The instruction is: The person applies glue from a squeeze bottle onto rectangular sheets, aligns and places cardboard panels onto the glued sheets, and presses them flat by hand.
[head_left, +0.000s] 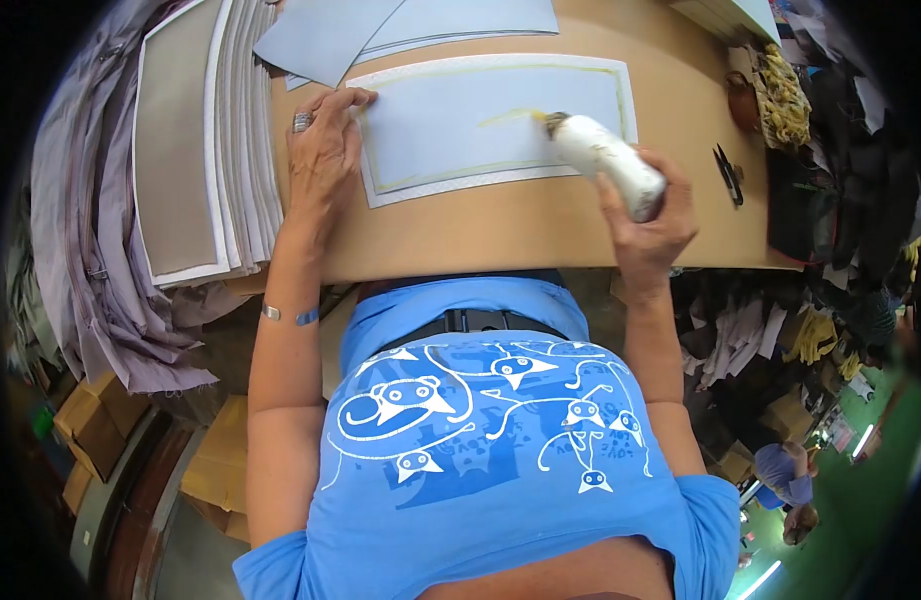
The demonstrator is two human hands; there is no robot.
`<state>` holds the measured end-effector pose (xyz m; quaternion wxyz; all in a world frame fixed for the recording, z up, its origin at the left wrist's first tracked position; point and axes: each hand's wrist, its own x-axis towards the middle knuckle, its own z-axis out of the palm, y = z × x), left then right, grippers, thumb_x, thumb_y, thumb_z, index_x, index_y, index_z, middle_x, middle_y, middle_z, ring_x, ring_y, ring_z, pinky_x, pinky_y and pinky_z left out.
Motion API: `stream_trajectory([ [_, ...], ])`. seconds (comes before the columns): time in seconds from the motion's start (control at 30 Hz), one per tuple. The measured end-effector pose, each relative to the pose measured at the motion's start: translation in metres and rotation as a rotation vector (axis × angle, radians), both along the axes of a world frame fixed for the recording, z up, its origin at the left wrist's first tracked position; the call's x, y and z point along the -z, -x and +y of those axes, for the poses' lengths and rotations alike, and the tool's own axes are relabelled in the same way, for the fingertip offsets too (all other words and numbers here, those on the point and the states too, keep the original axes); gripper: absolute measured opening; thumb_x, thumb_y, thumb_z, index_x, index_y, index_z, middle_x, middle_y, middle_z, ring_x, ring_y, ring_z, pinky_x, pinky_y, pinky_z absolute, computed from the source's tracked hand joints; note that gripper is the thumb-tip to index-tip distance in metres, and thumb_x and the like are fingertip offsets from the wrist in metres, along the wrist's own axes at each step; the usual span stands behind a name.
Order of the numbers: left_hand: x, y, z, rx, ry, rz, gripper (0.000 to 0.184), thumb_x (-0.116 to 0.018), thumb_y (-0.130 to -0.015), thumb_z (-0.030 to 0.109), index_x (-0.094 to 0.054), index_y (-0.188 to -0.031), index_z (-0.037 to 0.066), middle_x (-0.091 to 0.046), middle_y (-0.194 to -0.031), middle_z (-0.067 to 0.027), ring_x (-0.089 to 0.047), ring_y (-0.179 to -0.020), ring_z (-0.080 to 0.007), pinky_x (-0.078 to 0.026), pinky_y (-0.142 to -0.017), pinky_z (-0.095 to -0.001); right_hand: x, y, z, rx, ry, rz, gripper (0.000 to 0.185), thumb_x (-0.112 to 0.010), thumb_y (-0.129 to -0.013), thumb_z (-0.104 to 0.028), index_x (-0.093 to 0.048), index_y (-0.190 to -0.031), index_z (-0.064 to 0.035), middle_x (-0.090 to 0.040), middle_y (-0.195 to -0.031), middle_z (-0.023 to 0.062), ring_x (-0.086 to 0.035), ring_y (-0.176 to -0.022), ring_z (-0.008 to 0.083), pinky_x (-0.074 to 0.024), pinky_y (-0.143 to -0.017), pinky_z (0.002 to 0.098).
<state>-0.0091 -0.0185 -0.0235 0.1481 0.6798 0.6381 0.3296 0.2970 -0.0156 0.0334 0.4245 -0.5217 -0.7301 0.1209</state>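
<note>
A light grey-blue panel (441,130) lies on a slightly larger white backing (461,182) on the tan table. Yellowish lines run along the panel's edges, and a short yellow streak crosses its middle. My right hand (653,215) is wrapped round a white bottle (611,160), tilted so that its dark, yellow-tipped nozzle is at the streak. At the panel's left edge my left hand (326,150) rests with its index finger stretched onto the upper left corner, nothing held in it.
Layered white-edged sheets (186,140) are stacked at left beside hanging mauve fabric (101,220). More grey sheets (411,25) lie behind the panel. Black snips (728,176) and a yellow-filled container (781,95) are at right. Another person (784,475) is at lower right.
</note>
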Motion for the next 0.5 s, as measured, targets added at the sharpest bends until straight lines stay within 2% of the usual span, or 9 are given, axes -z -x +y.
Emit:
stream_trajectory([
  [0.03, -0.001, 0.0, 0.0, 0.0, -0.005, 0.002, 0.031, -0.044, -0.082, -0.006, -0.049, -0.108, 0.009, -0.063, -0.108, -0.0054, -0.05, -0.108, -0.0238, -0.038, -0.093, -0.0348, 0.0, -0.006, 0.001, 0.076, 0.017, -0.013, 0.044, -0.076, -0.064, -0.006, -0.055, -0.102, -0.0044, -0.061, -0.09, 0.0086, -0.06, -0.073, 0.0192, -0.0494, -0.061, 0.0287],
  [0.17, -0.003, -0.002, 0.0, -0.008, 0.02, -0.021, 0.031, -0.044, -0.082, -0.007, -0.05, -0.109, 0.009, -0.062, -0.107, -0.0058, -0.051, -0.109, -0.0246, -0.038, -0.093, -0.0346, -0.004, -0.002, -0.007, 0.042, 0.139, 0.074, 0.039, -0.073, -0.07, -0.002, -0.054, -0.104, -0.0018, -0.061, -0.096, 0.0109, -0.06, -0.085, 0.0173, -0.0498, -0.074, 0.028],
  [0.2, -0.003, -0.004, 0.001, -0.011, 0.005, -0.048, 0.032, -0.045, -0.08, -0.007, -0.051, -0.107, 0.009, -0.063, -0.104, -0.006, -0.052, -0.104, -0.0258, -0.038, -0.091, -0.0359, -0.004, 0.009, -0.011, -0.049, 0.118, 0.119, 0.04, -0.073, -0.069, -0.002, -0.054, -0.104, -0.0022, -0.06, -0.096, 0.0115, -0.06, -0.085, 0.0184, -0.0495, -0.075, 0.0296],
  [0.23, -0.002, -0.005, 0.001, -0.014, -0.011, -0.074, 0.032, -0.046, -0.078, -0.007, -0.052, -0.106, 0.009, -0.063, -0.101, -0.0062, -0.053, -0.099, -0.0269, -0.038, -0.089, -0.0371, 0.005, 0.016, -0.012, -0.128, 0.01, 0.073, 0.044, -0.077, -0.065, -0.008, -0.054, -0.103, -0.004, -0.06, -0.093, 0.0099, -0.061, -0.08, 0.0179, -0.0501, -0.067, 0.0298],
  [0.3, -0.003, -0.005, 0.003, -0.009, -0.036, -0.078, 0.032, -0.047, -0.076, -0.007, -0.052, -0.104, 0.009, -0.063, -0.098, -0.0067, -0.055, -0.093, -0.0281, -0.039, -0.087, -0.038, 0.004, 0.032, -0.016, -0.237, 0.021, 0.153, 0.046, -0.077, -0.065, -0.009, -0.054, -0.104, -0.0042, -0.06, -0.094, 0.0094, -0.06, -0.082, 0.0162, -0.0498, -0.068, 0.0302],
  [0.4, -0.007, -0.004, 0.004, 0.009, -0.029, -0.042, 0.033, -0.047, -0.077, -0.006, -0.053, -0.105, 0.009, -0.062, -0.097, -0.0077, -0.055, -0.093, -0.028, -0.039, -0.088, -0.037, 0.005, 0.015, -0.017, -0.112, 0.307, 0.33, 0.044, -0.075, -0.068, -0.008, -0.053, -0.105, -0.0039, -0.059, -0.094, 0.0073, -0.059, -0.084, 0.0156, -0.0509, -0.069, 0.0309],
  [0.47, -0.009, -0.005, 0.003, 0.009, 0.016, -0.055, 0.034, -0.047, -0.078, -0.006, -0.053, -0.107, 0.009, -0.061, -0.099, -0.0086, -0.055, -0.096, -0.0277, -0.039, -0.088, -0.0366, 0.002, -0.008, -0.01, 0.056, 0.393, 0.612, 0.04, -0.071, -0.073, -0.005, -0.05, -0.107, -0.0035, -0.057, -0.096, 0.0078, -0.059, -0.084, 0.0172, -0.0517, -0.071, 0.0306],
  [0.5, -0.007, -0.004, 0.003, -0.003, 0.043, -0.113, 0.034, -0.047, -0.078, -0.006, -0.053, -0.108, 0.01, -0.061, -0.1, -0.0089, -0.054, -0.097, -0.0275, -0.039, -0.088, -0.0366, 0.009, -0.024, -0.005, 0.058, 0.363, 0.818, 0.039, -0.069, -0.075, -0.003, -0.049, -0.108, -0.003, -0.055, -0.098, 0.0086, -0.058, -0.085, 0.0177, -0.0515, -0.073, 0.0303],
])
